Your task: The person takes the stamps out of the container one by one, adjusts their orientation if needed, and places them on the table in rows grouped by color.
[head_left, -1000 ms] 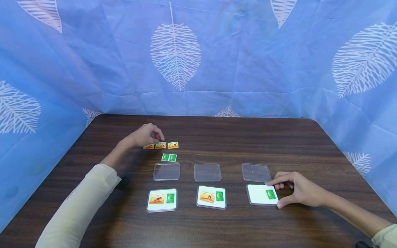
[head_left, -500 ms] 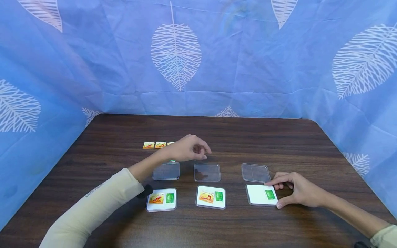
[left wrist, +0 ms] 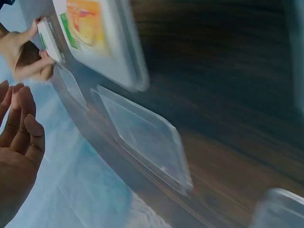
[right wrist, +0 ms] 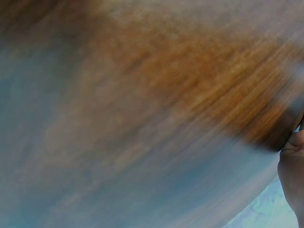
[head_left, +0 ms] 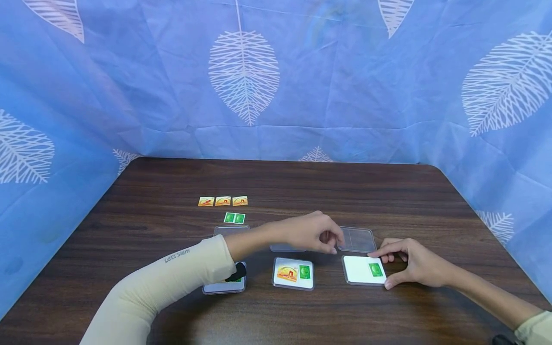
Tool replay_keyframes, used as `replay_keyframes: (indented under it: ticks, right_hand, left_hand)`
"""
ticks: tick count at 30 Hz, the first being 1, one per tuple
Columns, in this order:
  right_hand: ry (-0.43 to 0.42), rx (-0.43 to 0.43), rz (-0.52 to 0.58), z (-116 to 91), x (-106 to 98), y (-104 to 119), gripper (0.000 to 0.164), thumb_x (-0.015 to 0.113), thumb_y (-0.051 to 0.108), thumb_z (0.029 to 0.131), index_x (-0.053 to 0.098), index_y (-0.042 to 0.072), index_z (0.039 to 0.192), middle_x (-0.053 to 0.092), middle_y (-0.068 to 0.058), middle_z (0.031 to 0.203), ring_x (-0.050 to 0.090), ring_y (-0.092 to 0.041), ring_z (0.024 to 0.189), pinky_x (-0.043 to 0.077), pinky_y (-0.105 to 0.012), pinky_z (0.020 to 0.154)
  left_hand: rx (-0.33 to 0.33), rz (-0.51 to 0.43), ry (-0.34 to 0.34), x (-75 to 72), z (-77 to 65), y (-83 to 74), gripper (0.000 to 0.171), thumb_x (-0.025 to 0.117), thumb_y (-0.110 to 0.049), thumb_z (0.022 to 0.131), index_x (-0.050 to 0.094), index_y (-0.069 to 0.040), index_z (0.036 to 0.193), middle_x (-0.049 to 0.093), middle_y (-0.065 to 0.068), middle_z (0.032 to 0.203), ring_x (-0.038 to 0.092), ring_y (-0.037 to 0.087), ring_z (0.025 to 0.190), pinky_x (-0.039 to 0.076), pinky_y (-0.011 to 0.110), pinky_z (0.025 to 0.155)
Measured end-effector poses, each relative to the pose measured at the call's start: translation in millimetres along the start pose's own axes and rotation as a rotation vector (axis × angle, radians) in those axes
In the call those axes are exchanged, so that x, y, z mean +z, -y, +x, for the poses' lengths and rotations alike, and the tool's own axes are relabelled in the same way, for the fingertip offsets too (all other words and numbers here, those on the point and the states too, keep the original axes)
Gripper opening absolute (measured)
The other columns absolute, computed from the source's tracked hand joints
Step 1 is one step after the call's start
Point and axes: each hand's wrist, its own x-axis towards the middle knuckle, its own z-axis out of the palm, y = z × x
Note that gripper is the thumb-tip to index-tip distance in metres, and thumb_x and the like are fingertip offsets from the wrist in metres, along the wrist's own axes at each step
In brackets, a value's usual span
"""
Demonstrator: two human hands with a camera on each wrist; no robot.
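Note:
My left hand (head_left: 312,232) hovers over the table between the middle and right lids, fingers bent and tips close together. I cannot tell whether a stamp is between those fingertips. My right hand (head_left: 409,263) holds a shallow clear plastic case (head_left: 355,271) at its right edge, between thumb and fingers. On this case's white insert lies one green stamp (head_left: 375,270). The middle case (head_left: 293,286) bears an orange stamp (head_left: 287,273) and a green stamp (head_left: 304,272). A left case (head_left: 223,289) is partly hidden under the left sleeve.
Behind the cases lie clear lids: a right lid (head_left: 360,242), a middle lid (head_left: 287,248) and a left lid (head_left: 233,229), the last two partly covered by the left arm. Farther back are three orange stamps (head_left: 223,201) and two joined green stamps (head_left: 235,218).
My left hand has moved from the orange stamps rightward and nearer, past the middle lid toward the right case. My right hand has stayed at the right case.

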Motion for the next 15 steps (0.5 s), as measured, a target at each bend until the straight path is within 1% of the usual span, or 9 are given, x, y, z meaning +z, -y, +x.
replay_keyframes:
  ticks: [4, 8, 11, 15]
  right_hand:
    - [0.005, -0.002, 0.002, -0.4, -0.1, -0.6, 0.054, 0.091, 0.005, 0.074, 0.074, 0.005, 0.125, 0.060, 0.002, 0.091, 0.048, -0.015, 0.076, 0.034, -0.031, 0.057]
    - [0.015, 0.003, 0.016, -0.6, -0.2, -1.8, 0.054, 0.090, 0.004, 0.074, 0.073, 0.006, 0.126, 0.061, 0.002, 0.092, 0.048, -0.016, 0.076, 0.036, -0.031, 0.057]
    - [0.010, 0.005, 0.009, -0.5, -0.3, -2.1, 0.055, 0.091, 0.004, 0.074, 0.074, 0.008, 0.126, 0.060, 0.002, 0.091, 0.047, -0.016, 0.076, 0.036, -0.031, 0.057]
    - [-0.004, -0.002, -0.014, 0.0, -0.6, -1.7, 0.054, 0.092, 0.005, 0.072, 0.075, 0.011, 0.122, 0.058, 0.002, 0.088, 0.046, -0.016, 0.075, 0.034, -0.030, 0.058]
  left_hand:
    - [0.010, 0.031, 0.024, 7.5, 20.1, -3.3, 0.017, 0.066, 0.000, 0.099, 0.073, 0.003, 0.114, 0.063, 0.001, 0.082, 0.050, 0.002, 0.068, 0.042, 0.013, 0.067]
    - [0.021, 0.051, 0.051, 15.8, 37.6, -4.2, 0.016, 0.067, 0.000, 0.098, 0.075, 0.002, 0.112, 0.061, -0.002, 0.077, 0.049, 0.002, 0.067, 0.042, 0.012, 0.068]
    - [0.025, 0.065, 0.051, 20.7, 48.2, -5.4, 0.016, 0.069, -0.001, 0.098, 0.076, 0.001, 0.112, 0.059, -0.003, 0.076, 0.048, 0.001, 0.066, 0.042, 0.011, 0.068]
    - [0.011, 0.075, 0.046, 27.0, 58.8, -6.8, 0.015, 0.070, -0.002, 0.098, 0.076, 0.000, 0.111, 0.061, -0.002, 0.078, 0.048, 0.001, 0.066, 0.042, 0.011, 0.066]
